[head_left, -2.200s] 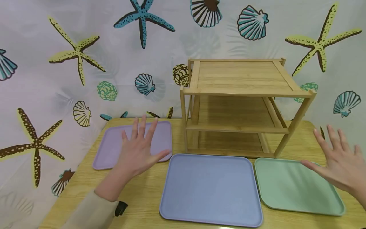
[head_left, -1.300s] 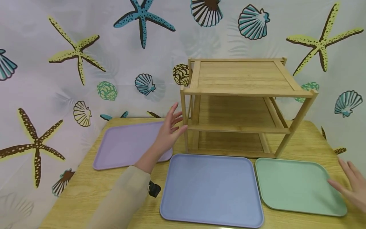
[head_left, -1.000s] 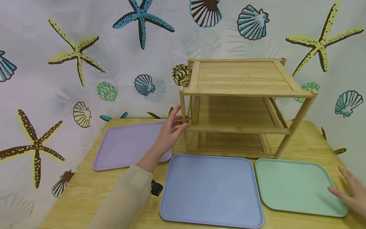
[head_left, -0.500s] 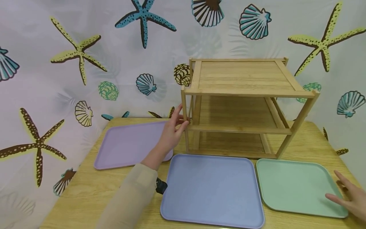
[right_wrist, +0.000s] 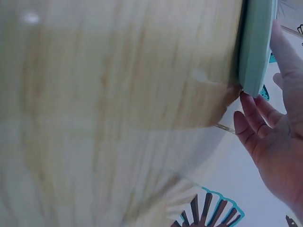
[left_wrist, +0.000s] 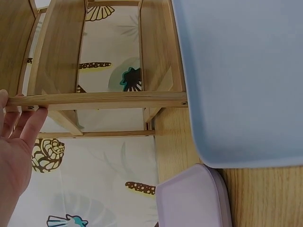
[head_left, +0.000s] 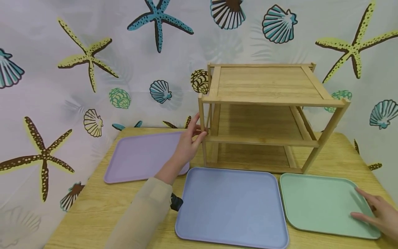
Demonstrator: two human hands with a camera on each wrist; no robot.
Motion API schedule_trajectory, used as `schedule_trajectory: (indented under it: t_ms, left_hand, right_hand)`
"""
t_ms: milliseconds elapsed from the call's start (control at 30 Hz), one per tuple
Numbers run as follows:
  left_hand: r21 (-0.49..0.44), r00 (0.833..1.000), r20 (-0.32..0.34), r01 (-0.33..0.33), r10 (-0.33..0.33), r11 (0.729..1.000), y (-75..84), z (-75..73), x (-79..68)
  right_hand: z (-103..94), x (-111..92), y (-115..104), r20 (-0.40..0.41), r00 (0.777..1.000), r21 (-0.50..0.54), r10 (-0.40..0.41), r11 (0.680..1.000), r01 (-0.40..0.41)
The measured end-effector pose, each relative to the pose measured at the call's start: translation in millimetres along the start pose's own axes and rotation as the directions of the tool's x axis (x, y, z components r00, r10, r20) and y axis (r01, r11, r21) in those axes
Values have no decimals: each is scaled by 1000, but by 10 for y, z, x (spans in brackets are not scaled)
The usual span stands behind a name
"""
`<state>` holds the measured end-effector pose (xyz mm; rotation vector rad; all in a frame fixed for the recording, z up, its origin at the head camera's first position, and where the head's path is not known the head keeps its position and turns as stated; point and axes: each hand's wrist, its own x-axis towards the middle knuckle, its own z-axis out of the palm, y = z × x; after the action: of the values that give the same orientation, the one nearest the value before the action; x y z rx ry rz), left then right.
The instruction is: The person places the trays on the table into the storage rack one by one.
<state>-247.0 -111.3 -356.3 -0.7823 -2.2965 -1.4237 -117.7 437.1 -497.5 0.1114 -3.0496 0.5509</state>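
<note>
A three-tier wooden shelf rack (head_left: 264,141) stands at the back, its tiers bare. My left hand (head_left: 187,144) grips the rack's front left post, thumb in front and fingers curled behind; the left wrist view shows the fingertips against the post (left_wrist: 99,99). At the right, my right hand (head_left: 380,215) holds the right edge of a green tray (head_left: 323,204). Its thumb lies over the tray, and in the right wrist view bent fingers (right_wrist: 253,125) meet the tray's rim (right_wrist: 255,52). A blue tray (head_left: 231,207) lies flat in front of the rack.
A lilac tray (head_left: 144,155) lies behind and beside my left forearm. The wooden table (head_left: 84,214) carries rack and trays. A white curtain (head_left: 130,52) printed with starfish and shells hangs behind and at both sides. A black device (head_left: 176,202) sits at my left wrist.
My left hand has gone from spread over the lilac tray to gripping the rack's post. My right hand has come down from above the green tray to its right edge. Rack and trays stay put.
</note>
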Motion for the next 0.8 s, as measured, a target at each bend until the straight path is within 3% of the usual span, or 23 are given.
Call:
schedule_trajectory:
  t_ms: [133,233,500,600,700,800]
  left_hand:
    - [-11,1000,1,-5,5,1000,0,6,-4]
    - [-18,1000,3,-2,2,1000,11,7,0]
    - [-17,1000,6,27,-27,999,30,2,3]
    - [-13,1000,3,30,-30,999,19,-2,-1]
    - [-5,999,1,34,-34,999,6,-6,-2]
    - [5,999,-4,42,-42,999,-162,26,18]
  right_hand:
    - [88,-15,60,-159,979,4,-128,991,131]
    - [124,-6,116,-220,961,31,-169,983,180]
    - [102,-12,144,-180,984,216,3,976,36]
    - [66,10,133,-148,988,240,48,971,-11]
    - [13,28,113,-109,992,316,66,948,-29]
    - [-30,38,100,-64,996,395,70,918,-39]
